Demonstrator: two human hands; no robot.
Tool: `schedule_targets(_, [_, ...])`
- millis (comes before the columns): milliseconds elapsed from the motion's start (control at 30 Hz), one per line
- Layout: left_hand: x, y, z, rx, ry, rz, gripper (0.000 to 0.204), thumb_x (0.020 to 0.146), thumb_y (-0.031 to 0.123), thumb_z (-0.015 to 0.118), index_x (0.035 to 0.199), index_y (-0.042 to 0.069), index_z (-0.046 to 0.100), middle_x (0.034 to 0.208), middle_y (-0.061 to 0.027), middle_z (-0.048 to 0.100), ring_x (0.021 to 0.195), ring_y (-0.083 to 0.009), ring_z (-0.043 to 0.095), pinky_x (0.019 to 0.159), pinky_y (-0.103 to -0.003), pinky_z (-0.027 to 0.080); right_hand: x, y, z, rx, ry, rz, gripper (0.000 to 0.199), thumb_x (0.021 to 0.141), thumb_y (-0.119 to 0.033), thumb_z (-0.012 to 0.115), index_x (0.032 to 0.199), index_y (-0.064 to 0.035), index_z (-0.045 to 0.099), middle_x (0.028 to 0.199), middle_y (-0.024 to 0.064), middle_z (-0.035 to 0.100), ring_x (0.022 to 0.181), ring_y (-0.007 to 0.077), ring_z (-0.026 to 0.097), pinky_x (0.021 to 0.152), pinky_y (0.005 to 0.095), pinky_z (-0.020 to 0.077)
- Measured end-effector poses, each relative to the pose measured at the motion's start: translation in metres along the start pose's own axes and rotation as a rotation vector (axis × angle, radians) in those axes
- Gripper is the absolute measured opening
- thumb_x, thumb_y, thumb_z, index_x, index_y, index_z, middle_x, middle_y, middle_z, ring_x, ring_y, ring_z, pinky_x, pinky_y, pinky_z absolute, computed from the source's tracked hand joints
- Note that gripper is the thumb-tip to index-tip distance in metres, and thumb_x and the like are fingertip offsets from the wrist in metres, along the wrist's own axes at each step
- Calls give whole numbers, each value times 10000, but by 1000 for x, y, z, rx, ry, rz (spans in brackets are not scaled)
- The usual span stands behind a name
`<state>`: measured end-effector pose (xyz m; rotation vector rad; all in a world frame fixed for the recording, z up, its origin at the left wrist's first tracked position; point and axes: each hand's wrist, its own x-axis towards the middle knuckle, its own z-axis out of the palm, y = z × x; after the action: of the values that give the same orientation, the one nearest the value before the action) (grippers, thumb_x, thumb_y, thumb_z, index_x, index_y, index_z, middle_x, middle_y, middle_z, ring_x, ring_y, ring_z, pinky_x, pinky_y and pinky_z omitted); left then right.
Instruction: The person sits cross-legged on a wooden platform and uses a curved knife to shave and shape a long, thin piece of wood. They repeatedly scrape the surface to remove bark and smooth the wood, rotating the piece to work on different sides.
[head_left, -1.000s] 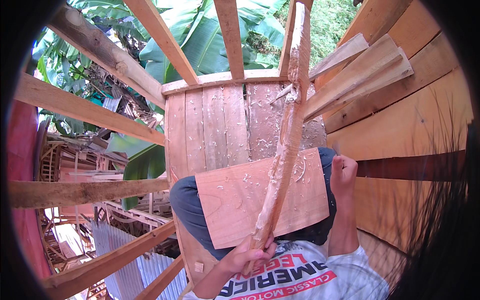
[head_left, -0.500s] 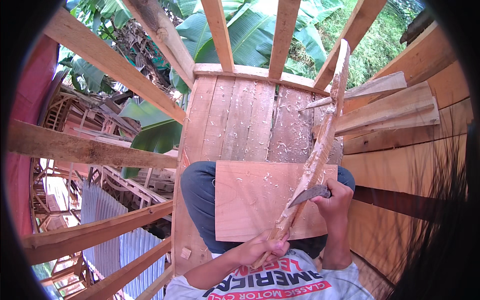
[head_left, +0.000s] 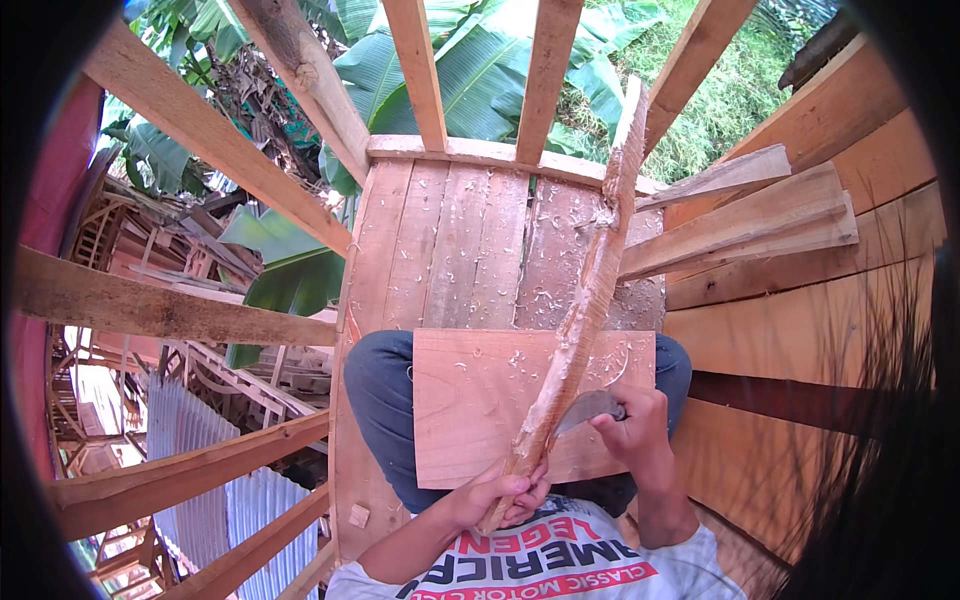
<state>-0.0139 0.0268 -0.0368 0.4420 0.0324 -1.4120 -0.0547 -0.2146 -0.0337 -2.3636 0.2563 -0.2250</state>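
A long, rough wooden stick (head_left: pixel 578 330), partly stripped of bark, slants from my lap up to the far right. My left hand (head_left: pixel 497 497) is wrapped round its near end, by my shirt. In my right hand (head_left: pixel 637 430) is a knife (head_left: pixel 587 408) with a short curved blade; the handle is mostly hidden in the fist. The blade lies against the right side of the stick, just beyond my left hand. Beneath both, a flat wooden board (head_left: pixel 470 400) rests across my crossed legs, with a few curled shavings on it.
Shavings are scattered over the plank floor (head_left: pixel 455 240). Wooden rails (head_left: pixel 180 295) edge the left and far sides, with banana leaves (head_left: pixel 480 90) beyond. Loose wooden pieces (head_left: pixel 745 225) lean at the right by the plank wall (head_left: pixel 780 330). A small wood block (head_left: pixel 359 515) lies at left.
The knife has slid down along the stick toward my left hand and now sits at its right side. The stick's far end has shifted left, along with the whole view.
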Motion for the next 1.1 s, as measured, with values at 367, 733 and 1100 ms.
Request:
schedule_targets(367, [4, -1, 11, -19, -41, -45, 342, 910, 351, 575, 990, 95, 364, 709, 11, 375, 546, -62, 382, 503, -201, 348, 22, 20, 12, -193, 233, 7, 729, 725, -744, 628, 611, -29, 551, 489, 98, 481, 461, 296, 540, 455, 385, 408])
schedule_targets(733, [7, 0, 12, -84, -33, -87, 355, 891, 354, 593, 992, 96, 371, 726, 0, 384, 549, -60, 388, 519, -189, 348, 1, 27, -11, 63, 98, 69, 640, 791, -627, 656, 607, -25, 542, 528, 150, 502, 505, 342, 543, 481, 403, 402])
schedule_targets(1100, [13, 1, 32, -10, 36, -137, 364, 894, 387, 573, 994, 113, 356, 722, 7, 367, 550, -67, 373, 520, -207, 359, 10, 44, -4, -175, 296, 79, 722, 671, -763, 634, 607, -48, 559, 526, 129, 523, 526, 338, 590, 476, 401, 444])
